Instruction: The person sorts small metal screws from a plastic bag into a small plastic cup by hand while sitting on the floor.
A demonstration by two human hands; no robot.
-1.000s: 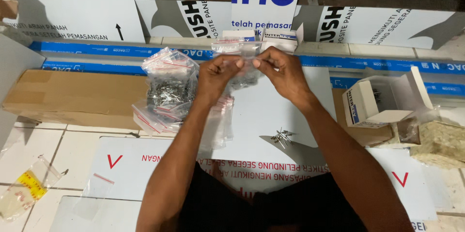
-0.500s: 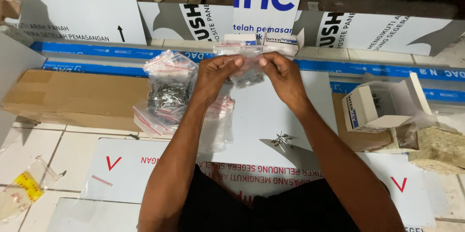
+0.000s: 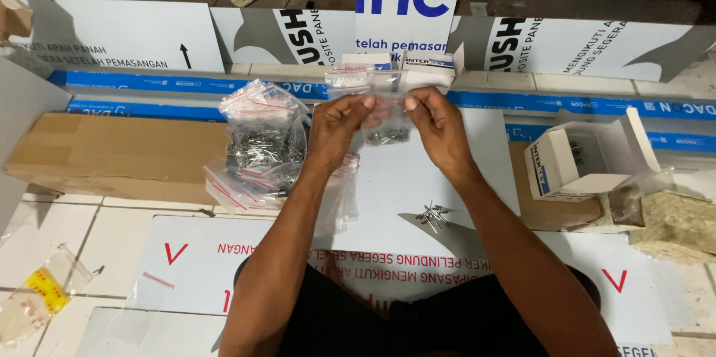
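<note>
From the head view, I hold a small clear zip bag up in front of me with both hands. My left hand pinches the top strip of the bag on its left side, fingers pressed together on the plastic, and my right hand pinches the same strip on its right side in the same way. Some small metal rivets lie in the bottom of the bag, which hangs above the white panel on the floor.

I judge that I am at the step of closing the mouth of the bag. The next move calls for pressing the strip evenly along its whole length while I keep the bag upright, so that no rivet falls out.

To the left of my left forearm lies a pile of filled zip bags, touching the right end of a long brown carton. A few loose rivets lie on the panel under my right forearm. Near the right edge of the floor stands an open white box with more rivets inside. At the lower left corner lies an empty bag with a yellow label.
</note>
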